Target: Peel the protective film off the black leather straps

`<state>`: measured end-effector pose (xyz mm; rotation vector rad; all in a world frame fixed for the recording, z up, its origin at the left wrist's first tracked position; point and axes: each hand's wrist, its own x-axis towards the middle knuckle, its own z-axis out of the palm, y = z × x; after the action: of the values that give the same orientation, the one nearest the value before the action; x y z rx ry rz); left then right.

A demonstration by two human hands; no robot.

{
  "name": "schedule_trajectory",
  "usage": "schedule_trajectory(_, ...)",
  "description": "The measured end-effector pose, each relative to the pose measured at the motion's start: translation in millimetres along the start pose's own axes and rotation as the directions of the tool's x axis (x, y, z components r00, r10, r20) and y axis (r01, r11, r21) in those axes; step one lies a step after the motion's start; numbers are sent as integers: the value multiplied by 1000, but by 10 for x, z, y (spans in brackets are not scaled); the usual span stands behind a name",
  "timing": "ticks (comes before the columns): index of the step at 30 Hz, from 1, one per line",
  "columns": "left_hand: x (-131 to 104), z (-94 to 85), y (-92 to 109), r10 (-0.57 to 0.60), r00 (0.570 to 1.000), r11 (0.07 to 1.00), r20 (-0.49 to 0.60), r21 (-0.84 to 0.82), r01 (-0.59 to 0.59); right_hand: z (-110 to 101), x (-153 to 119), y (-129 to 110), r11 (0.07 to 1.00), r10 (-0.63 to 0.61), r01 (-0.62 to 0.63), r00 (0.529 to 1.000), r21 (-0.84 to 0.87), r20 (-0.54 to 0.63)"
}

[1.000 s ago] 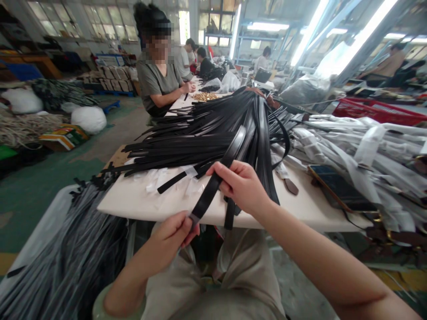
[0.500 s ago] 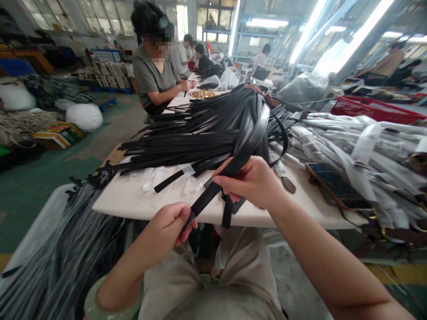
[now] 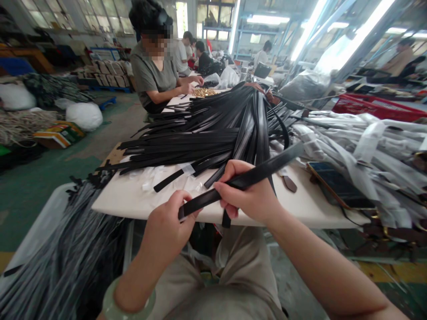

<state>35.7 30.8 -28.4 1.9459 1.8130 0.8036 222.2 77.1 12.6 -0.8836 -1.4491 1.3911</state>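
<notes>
One black strap (image 3: 253, 176) is gripped near its end by the left hand (image 3: 167, 226) and further along by the right hand (image 3: 248, 195), while beyond both hands a large pile of black straps (image 3: 213, 129) is left unhandled on the table (image 3: 133, 195).

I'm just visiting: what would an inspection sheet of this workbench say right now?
Surface: white table, mostly covered.
Job's things: black strap held across both hands; pile of black straps behind.
Clutter: wrapped pale straps, phone, plastic scraps.
Grips: left hand pinches the strap's end; right hand closed around its middle.
Cables: nothing seen.
Surroundings: seated co-worker at the far end; grey straps lower left.
</notes>
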Motion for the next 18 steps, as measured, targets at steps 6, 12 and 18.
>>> schedule_trajectory(6, -65, -13, 3, 230, 970, 928, -83, 320, -192, 89, -165, -55, 1000, 6, -6, 998, -1, -64)
schedule_trajectory(12, -83, -28, 94, 410, 905, 816, -110, 487, -311, -30, -255, -90, 993, -71, 56, 987, -104, -143)
schedule_trajectory(18, -96, 66, 196, 331, 939, 836, 89, 435, -336, 167, -319, 196, 998, 50, -53, 995, -34, -86)
